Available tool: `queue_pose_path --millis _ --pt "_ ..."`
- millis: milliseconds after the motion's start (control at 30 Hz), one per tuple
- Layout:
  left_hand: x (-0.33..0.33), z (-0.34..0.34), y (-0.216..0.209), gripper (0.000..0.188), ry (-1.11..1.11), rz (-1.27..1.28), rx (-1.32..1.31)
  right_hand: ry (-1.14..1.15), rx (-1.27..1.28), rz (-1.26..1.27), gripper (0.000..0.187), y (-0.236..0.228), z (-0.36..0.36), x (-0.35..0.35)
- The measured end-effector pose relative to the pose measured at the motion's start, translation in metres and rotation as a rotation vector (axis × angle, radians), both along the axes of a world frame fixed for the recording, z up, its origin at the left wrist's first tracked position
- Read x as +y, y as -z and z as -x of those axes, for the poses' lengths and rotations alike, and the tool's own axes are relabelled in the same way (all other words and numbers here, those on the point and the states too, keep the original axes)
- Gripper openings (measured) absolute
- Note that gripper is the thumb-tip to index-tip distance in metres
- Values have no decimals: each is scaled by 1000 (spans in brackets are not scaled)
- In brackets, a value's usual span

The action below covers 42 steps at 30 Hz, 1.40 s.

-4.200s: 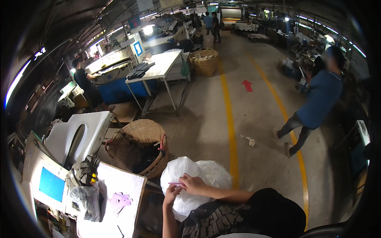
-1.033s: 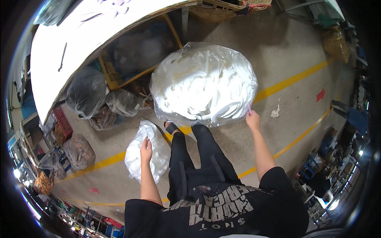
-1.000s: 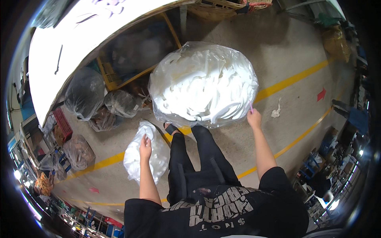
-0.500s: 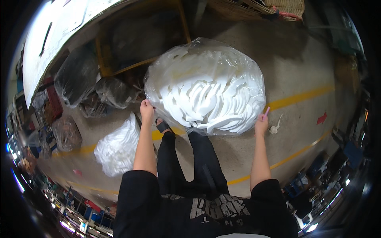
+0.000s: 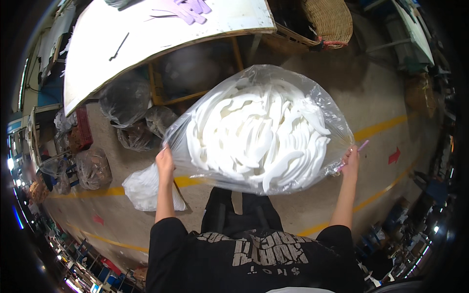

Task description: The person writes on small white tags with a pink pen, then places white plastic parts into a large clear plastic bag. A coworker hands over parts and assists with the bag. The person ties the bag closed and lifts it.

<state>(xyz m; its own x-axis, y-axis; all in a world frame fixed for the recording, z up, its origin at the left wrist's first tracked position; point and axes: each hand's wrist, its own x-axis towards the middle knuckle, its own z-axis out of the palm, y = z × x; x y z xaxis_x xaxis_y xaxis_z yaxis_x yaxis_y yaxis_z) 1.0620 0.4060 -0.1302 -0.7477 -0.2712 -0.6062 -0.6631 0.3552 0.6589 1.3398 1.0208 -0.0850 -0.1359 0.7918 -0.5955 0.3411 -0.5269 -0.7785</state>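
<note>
A large clear plastic bag (image 5: 259,132) packed with curved white foam strips is held off the floor in front of the person's legs, spanning the gap between both hands. The left hand (image 5: 165,161) is closed on the bag's left edge; the right hand (image 5: 350,158) grips its right edge and also pinches a thin pink strip (image 5: 362,145). The bag's upper edge lies near the front rim of a white worktable (image 5: 146,44); dark filled bags (image 5: 128,105) sit under that table, just beyond the bag's left side. A smaller white bag (image 5: 144,188) lies on the concrete floor (image 5: 386,107) just below and left of the left hand, across a yellow floor line (image 5: 97,191). To the right and beyond the bag the floor is bare up to a wicker basket (image 5: 330,19).
</note>
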Motion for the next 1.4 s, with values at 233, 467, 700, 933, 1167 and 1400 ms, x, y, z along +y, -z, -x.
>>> queue_pose_path --millis 233,467,700,933,1167,1400 --pt "-111 -40 -161 44 -271 -127 141 -145 165 -99 39 -135 27 -75" --pt "-118 -101 -238 47 -195 -185 237 -319 428 -26 35 -184 88 -57" --pt "-104 -102 -211 51 -416 -216 383 -376 515 -39 29 -161 148 -30" --pt "-150 -84 -156 53 -443 -239 158 -526 315 -25 26 -110 152 -18" --pt "-151 -99 -140 51 -760 -387 70 -887 -329 -583 39 -124 209 21" --pt "-32 -120 -172 54 -149 1164 579 -1149 -46 -1215 37 -145 339 12"
